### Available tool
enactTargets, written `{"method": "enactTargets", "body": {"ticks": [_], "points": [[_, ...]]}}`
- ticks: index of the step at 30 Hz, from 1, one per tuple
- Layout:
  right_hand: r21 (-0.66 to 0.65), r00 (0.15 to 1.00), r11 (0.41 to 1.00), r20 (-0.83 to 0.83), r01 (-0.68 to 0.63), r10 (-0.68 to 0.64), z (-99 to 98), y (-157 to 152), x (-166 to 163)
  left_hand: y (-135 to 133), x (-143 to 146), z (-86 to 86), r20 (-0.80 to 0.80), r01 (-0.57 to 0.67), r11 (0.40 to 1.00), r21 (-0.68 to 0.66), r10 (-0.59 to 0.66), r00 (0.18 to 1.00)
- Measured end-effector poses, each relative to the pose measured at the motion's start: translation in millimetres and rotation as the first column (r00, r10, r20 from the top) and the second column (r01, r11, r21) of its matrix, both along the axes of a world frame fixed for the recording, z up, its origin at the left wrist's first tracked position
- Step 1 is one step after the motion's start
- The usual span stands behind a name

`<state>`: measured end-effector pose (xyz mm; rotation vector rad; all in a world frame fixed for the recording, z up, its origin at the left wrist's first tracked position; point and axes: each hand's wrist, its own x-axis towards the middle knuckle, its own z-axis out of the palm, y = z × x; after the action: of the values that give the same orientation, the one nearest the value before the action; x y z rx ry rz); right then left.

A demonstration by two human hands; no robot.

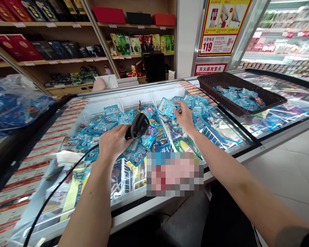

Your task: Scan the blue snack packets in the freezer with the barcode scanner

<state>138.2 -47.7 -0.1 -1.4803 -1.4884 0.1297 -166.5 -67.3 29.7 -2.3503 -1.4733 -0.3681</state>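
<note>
From my head view, my left hand [113, 140] is wrapped around the handle of a black scanner [138, 126]; most of those fingers are hidden beneath it. Its cable [57, 188] trails below my left wrist. My right hand [184, 116] pinches the edge of one blue packet [167, 107] between thumb and forefinger, and the packet sits just left of those fingertips, its pale printed panel facing up.

As for how far along things are, I judge this to be partway. The packet and scanner are both in hand, apart from each other. Whether the scanner has read anything I cannot tell, nor which way its window points.

Plenty of loose packets [100, 127] lie spread beyond and to the left of my left fingers, and more lie beside and beyond my right ones, over the freezer [136, 214]. Well to the right of my right fingers, a brown basket [270, 95] holds a smaller cluster of similar packets. Which ones have been handled, the view doesn't show.
</note>
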Motion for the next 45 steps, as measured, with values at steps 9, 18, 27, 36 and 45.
{"method": "enactTargets", "body": {"ticks": [9,18,27,36,45], "points": [[-0.005,0.972,0.981,0.138,0.192,-0.19,-1.3,3,18,3,-9,-2.4,0.061,-0.112,0.993,0.045,0.109,0.992],[0.017,0.89,0.995,0.445,0.101,-0.098,6.8,-11,7,1,-9,0.4,0.086,-0.166,0.983,0.077,0.159,0.984],[0.026,0.873,0.984,0.458,0.175,-0.168,1.3,-8,5,-4,-27,13.6,0.114,-0.226,0.972,0.064,0.218,0.969],[-0.008,0.849,0.998,0.526,0.059,-0.046,4.4,-11,-9,-5,-56,-9.4,0.212,-0.296,0.954,0.052,0.28,0.937],[-0.292,0.53,0.67,0.434,-0.683,0.729,11.1,-22,-57,-4,-57,-7.7,0.19,-0.288,0.957,0.024,0.278,0.941]]}}
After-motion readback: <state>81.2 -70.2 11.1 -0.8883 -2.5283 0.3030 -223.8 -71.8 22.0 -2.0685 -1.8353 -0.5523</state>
